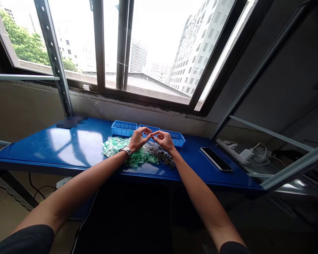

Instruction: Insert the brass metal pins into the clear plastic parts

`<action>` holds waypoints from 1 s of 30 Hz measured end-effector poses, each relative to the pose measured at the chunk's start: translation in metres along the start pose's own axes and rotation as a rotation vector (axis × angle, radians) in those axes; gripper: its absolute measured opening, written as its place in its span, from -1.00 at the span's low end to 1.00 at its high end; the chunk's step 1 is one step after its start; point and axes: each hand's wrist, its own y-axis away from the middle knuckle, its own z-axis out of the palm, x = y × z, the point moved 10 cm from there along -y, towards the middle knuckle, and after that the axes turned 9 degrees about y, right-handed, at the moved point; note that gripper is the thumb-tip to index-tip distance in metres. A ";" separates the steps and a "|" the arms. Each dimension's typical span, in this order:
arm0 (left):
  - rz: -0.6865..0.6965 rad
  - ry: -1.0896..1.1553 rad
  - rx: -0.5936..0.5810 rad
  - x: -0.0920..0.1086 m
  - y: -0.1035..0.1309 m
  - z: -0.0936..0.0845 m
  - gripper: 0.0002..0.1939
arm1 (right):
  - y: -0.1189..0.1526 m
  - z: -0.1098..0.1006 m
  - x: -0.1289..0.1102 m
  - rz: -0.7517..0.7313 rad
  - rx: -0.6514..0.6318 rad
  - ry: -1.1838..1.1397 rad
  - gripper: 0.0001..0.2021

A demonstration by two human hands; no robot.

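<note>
My left hand (140, 139) and my right hand (163, 139) meet fingertip to fingertip above the blue table (194, 165). Both are pinched closed; whatever lies between the fingertips is too small to make out. Under and left of them spreads a pile of green and clear plastic packets (116, 146). Dark screws (165, 158) lie heaped below my right hand, beside some clear packets. Behind the hands stand blue bins in a row: a left one (124, 128), a middle one partly hidden by my fingers, and a right one (178, 138).
A phone (216, 159) lies at the right of the table. Beyond it are a power strip and a white charger (246, 154) with cables. Metal shelf posts rise at both sides. A blurred dark object (71, 121) sits at the back left, below the window.
</note>
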 end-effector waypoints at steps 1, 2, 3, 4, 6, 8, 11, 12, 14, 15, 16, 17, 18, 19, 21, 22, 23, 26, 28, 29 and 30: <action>0.003 -0.002 -0.003 0.001 0.000 0.000 -0.81 | 0.000 0.001 0.000 -0.002 -0.004 0.003 -0.63; 0.004 -0.004 -0.004 0.001 0.000 0.000 -0.81 | 0.000 0.001 -0.001 -0.005 -0.004 0.006 -0.63; 0.004 -0.007 -0.003 0.002 0.000 0.000 -0.81 | 0.001 0.000 -0.001 -0.006 0.002 0.008 -0.64; 0.003 -0.010 0.000 0.002 0.000 0.000 -0.81 | 0.001 -0.001 -0.001 -0.008 0.013 0.010 -0.65; -0.002 -0.015 0.001 0.001 0.000 -0.001 -0.79 | 0.001 -0.006 -0.002 -0.009 0.046 0.012 -0.67; -0.008 -0.019 -0.012 -0.001 0.000 0.001 -0.77 | 0.001 -0.011 -0.003 -0.011 0.084 0.011 -0.69; -0.017 -0.016 -0.067 -0.004 0.000 0.007 -0.76 | 0.001 -0.016 -0.006 -0.017 0.122 0.006 -0.70; -0.019 -0.014 -0.090 -0.005 0.000 0.009 -0.76 | 0.001 -0.016 -0.006 -0.019 0.126 0.003 -0.70; -0.022 -0.008 -0.136 -0.006 0.000 0.015 -0.75 | 0.001 -0.014 -0.007 -0.024 0.120 -0.001 -0.70; -0.024 -0.006 -0.154 -0.007 0.001 0.017 -0.75 | 0.001 -0.013 -0.007 -0.027 0.112 -0.002 -0.70; -0.024 -0.004 -0.167 -0.007 0.001 0.019 -0.74 | 0.001 -0.011 -0.007 -0.031 0.104 -0.004 -0.70; -0.025 -0.004 -0.174 -0.007 0.001 0.020 -0.74 | 0.001 -0.010 -0.007 -0.033 0.097 -0.005 -0.70; -0.026 -0.004 -0.175 -0.008 0.001 0.020 -0.74 | 0.001 -0.009 -0.007 -0.034 0.093 -0.007 -0.70; -0.027 -0.006 -0.172 -0.008 0.001 0.020 -0.74 | 0.001 -0.009 -0.006 -0.034 0.093 -0.008 -0.70; -0.029 -0.010 -0.159 -0.008 0.002 0.019 -0.72 | 0.001 -0.010 -0.006 -0.032 0.103 -0.010 -0.69; -0.029 -0.011 -0.150 -0.008 0.002 0.018 -0.72 | 0.001 -0.012 -0.006 -0.030 0.109 -0.010 -0.69; -0.029 -0.012 -0.139 -0.008 0.001 0.016 -0.71 | 0.001 -0.013 -0.006 -0.029 0.115 -0.010 -0.69; -0.025 -0.009 -0.099 -0.006 0.001 0.011 -0.72 | 0.001 -0.016 -0.007 -0.027 0.123 -0.007 -0.69; -0.019 -0.001 -0.072 -0.004 0.001 0.008 -0.73 | 0.001 -0.016 -0.008 -0.027 0.116 -0.005 -0.69; -0.017 0.003 -0.059 -0.003 0.000 0.006 -0.73 | 0.001 -0.015 -0.008 -0.026 0.107 -0.004 -0.69; -0.014 0.007 -0.049 -0.003 0.000 0.005 -0.73 | 0.001 -0.013 -0.007 -0.025 0.093 -0.004 -0.69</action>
